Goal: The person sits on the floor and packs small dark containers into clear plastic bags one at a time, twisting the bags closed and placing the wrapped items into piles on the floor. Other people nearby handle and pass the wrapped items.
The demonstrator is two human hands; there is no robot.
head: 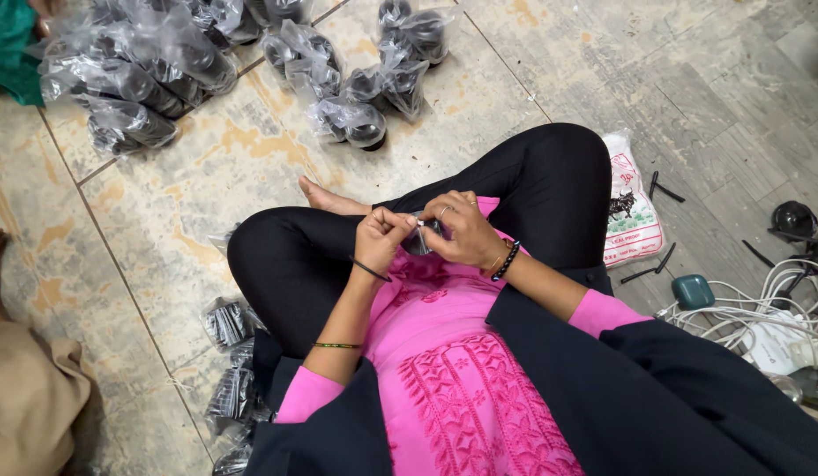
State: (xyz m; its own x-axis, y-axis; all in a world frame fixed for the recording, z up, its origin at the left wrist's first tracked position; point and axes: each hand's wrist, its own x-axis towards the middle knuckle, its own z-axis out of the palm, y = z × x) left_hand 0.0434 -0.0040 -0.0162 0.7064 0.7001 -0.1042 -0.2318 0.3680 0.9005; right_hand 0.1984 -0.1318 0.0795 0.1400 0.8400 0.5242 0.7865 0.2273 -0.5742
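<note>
two bare hands meet above the lap of a person seated cross-legged on a tiled floor point(188, 211). the left hand point(382, 238) and the right hand point(462, 231) both close on one small bagged part point(421, 238), a dark, rounded piece in thin, glossy, crinkled clear plastic; it sits between the two sets of fingertips, the left fingers pinching its left edge and the right fingers wrapped over its right side, just above the pink embroidered tunic point(462, 379). a loose heap of similar bagged parts point(135, 75), shiny and crumpled, lies well apart at upper left, with a second cluster point(365, 79) beside it. more flat bags of dark ribbed pieces point(231, 353) rest on the floor just beside the left knee. a white printed sack point(631, 211) lies beside the right knee, near tangled white cables point(761, 308) and a small teal case point(693, 291).
</note>
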